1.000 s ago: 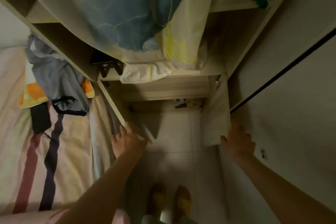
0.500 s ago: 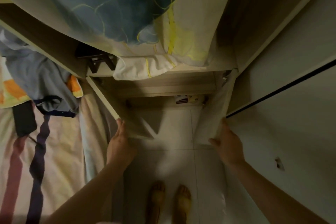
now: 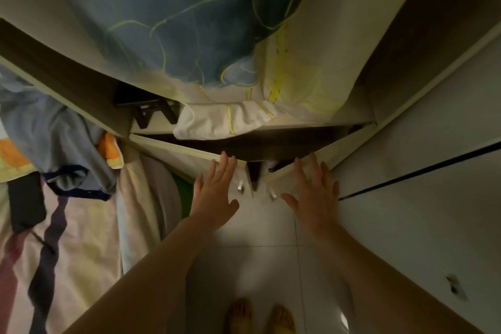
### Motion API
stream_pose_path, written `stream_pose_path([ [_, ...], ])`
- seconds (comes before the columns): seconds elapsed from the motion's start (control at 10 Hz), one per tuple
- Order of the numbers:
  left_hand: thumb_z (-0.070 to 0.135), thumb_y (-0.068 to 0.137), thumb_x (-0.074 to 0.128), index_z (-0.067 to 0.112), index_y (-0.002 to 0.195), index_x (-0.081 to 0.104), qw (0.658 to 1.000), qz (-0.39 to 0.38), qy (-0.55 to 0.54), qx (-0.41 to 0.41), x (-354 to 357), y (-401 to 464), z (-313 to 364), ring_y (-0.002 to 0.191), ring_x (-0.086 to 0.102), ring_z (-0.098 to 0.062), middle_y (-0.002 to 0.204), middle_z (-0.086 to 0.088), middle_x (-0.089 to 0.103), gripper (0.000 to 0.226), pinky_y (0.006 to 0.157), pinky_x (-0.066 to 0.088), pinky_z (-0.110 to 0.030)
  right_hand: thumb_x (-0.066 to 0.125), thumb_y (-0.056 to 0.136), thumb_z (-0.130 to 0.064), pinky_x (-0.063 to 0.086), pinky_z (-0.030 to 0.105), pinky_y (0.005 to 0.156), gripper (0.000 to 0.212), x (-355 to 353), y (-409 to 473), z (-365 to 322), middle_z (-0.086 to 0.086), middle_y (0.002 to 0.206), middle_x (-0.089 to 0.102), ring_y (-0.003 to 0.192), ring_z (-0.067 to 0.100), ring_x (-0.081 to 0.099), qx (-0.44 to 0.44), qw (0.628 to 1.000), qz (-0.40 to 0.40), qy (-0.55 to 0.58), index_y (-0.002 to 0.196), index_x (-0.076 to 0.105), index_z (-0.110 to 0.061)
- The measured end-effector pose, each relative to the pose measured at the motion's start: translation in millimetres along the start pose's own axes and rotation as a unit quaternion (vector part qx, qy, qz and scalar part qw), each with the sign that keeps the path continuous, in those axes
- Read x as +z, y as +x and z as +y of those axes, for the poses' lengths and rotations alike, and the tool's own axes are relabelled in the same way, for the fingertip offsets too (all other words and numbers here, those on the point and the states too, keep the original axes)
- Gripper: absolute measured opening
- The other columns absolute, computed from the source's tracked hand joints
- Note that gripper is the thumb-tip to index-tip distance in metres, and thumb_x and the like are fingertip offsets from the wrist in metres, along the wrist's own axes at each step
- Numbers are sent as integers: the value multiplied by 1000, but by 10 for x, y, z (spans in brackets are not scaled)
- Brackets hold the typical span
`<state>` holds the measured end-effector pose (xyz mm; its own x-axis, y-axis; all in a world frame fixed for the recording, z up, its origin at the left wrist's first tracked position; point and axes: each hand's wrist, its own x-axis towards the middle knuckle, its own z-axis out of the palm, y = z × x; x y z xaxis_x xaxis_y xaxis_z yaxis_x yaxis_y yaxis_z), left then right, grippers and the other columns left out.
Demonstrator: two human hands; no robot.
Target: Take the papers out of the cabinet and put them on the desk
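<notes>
Two pale lower cabinet doors stand nearly together, a narrow dark gap between them. My left hand [image 3: 215, 192] lies flat, fingers spread, on the left door [image 3: 173, 149] beside its small metal knob [image 3: 240, 187]. My right hand [image 3: 314, 192] rests flat on the right door [image 3: 349, 141] next to its knob [image 3: 272, 194]. Neither hand holds anything. A little white paper [image 3: 272, 164] shows through the gap; the rest of the compartment is hidden. No desk is in view.
A blue-and-cream quilt [image 3: 189, 22] bulges from the shelf above the doors. A bed [image 3: 67, 238] with clothes and a black phone [image 3: 25, 202] lies on the left. White wardrobe panels [image 3: 433, 198] fill the right. My feet [image 3: 260, 317] stand on pale floor tiles.
Both doors have swung inward from wide open to almost shut under my hands. The camera has moved closer and the open compartment is now nearly covered.
</notes>
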<state>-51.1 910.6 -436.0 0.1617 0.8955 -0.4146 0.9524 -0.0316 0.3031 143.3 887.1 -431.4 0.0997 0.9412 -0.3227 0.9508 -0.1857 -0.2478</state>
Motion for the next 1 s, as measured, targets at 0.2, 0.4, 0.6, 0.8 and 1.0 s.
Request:
stream_pose_path([
  [0.2, 28, 88, 51, 29, 144, -14, 997, 26, 69, -35, -165, 417, 212, 144, -9, -24, 156, 2, -21, 86, 117, 1, -47, 52, 89, -43, 9, 61, 114, 79, -133, 504, -155, -1, 159, -8, 146, 29, -5, -5, 1000, -16, 1, 147, -2, -30],
  [0.4, 28, 85, 55, 33, 143, -14, 997, 36, 32, -56, -175, 603, 255, 144, -10, -23, 155, 4, -21, 90, 117, 3, -47, 51, 88, -48, 10, 65, 111, 79, -177, 746, -187, -2, 159, -6, 145, 29, -9, -2, 1000, -20, -10, 146, -2, -35],
  [0.6, 29, 84, 56, 33, 144, -11, 998, 34, 25, -43, -198, 603, 232, 145, -9, -24, 156, 2, -19, 90, 118, 4, -46, 51, 86, -50, 9, 65, 111, 81, -245, 756, -176, -3, 159, -8, 145, 28, -9, -3, 999, -50, -17, 145, -3, -36],
  [0.8, 40, 85, 53, 29, 144, 6, 997, 59, 49, -5, -365, 252, 268, 145, -2, -26, 159, -3, -2, 76, 118, 6, -44, 42, 94, -36, 9, 62, 114, 67, -458, 352, -143, 2, 159, 10, 146, 25, 6, -10, 999, -36, 19, 146, 0, -31],
  [1.0, 39, 88, 49, 26, 140, 28, 992, 111, -13, 59, -806, -479, 516, 142, 19, -18, 152, 1, 30, 57, 117, 13, -37, 42, 92, -22, 31, 49, 109, 50, -909, -321, -91, 7, 137, 49, 128, 27, 40, -51, 997, 50, 14, 141, 31, -17],
])
